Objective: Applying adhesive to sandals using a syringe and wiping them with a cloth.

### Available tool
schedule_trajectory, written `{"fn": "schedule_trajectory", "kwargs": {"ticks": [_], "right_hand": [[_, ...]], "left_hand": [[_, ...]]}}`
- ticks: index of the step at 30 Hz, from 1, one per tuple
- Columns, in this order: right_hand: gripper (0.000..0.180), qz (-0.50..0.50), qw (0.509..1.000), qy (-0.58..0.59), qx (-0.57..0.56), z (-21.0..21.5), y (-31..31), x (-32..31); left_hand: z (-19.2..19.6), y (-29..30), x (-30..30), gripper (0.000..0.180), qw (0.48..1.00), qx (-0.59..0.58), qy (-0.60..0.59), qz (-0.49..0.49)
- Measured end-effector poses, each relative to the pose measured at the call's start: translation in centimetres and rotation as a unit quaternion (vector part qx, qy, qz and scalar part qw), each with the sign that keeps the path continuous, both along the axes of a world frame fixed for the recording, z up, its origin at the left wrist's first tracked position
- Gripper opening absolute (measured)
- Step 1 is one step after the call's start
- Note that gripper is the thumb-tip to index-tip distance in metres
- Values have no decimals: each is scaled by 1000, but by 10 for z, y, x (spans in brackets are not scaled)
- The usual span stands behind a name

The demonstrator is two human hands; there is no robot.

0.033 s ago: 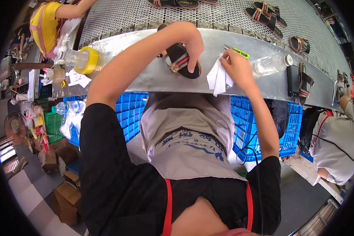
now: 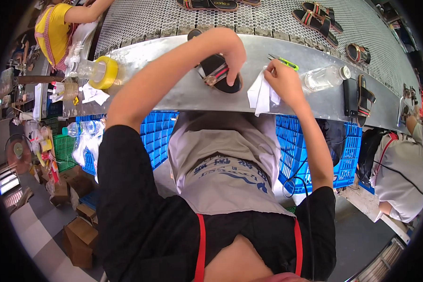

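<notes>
A black sandal (image 2: 212,66) with a striped, ornamented strap lies on the metal worktop (image 2: 160,96). My left hand (image 2: 234,54) grips its toe end, the thumb pressed on the insole and the other fingers mostly hidden behind. My left forearm crosses over part of the sandal. To the right, my right hand (image 2: 284,81) pinches a white cloth (image 2: 258,96), which hangs down to the worktop's front edge. Just beyond that hand lie green-handled thread snips (image 2: 286,63). A clear bottle (image 2: 322,79) rests on its side next to them.
Sandals (image 2: 315,23) sit on the mesh conveyor (image 2: 268,21) beyond the worktop. Yellow tape (image 2: 103,72) stands at left. A black case (image 2: 349,96) and another sandal (image 2: 364,99) lie at right. Blue crates (image 2: 160,136) are below; a person in yellow (image 2: 55,35) works at far left.
My left hand and the sandal under it have shifted very slightly to the right. My right hand and the cloth look almost unmoved.
</notes>
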State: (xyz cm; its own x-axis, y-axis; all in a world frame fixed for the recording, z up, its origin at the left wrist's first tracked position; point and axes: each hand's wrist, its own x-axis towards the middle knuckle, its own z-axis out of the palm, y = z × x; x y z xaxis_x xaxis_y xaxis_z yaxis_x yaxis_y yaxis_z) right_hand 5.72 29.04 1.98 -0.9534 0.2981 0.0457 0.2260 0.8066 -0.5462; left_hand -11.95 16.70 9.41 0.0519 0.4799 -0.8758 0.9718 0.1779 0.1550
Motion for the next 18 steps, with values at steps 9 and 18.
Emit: {"fn": "schedule_trajectory", "kwargs": {"ticks": [9,18], "right_hand": [[9,-18,939,-10,-343,79,-19,69],[27,20,822,-10,-569,71,-48,101]], "left_hand": [[5,-82,110,30,686,650,-136,298],[-12,-112,191,15,566,529,-314,549]]}}
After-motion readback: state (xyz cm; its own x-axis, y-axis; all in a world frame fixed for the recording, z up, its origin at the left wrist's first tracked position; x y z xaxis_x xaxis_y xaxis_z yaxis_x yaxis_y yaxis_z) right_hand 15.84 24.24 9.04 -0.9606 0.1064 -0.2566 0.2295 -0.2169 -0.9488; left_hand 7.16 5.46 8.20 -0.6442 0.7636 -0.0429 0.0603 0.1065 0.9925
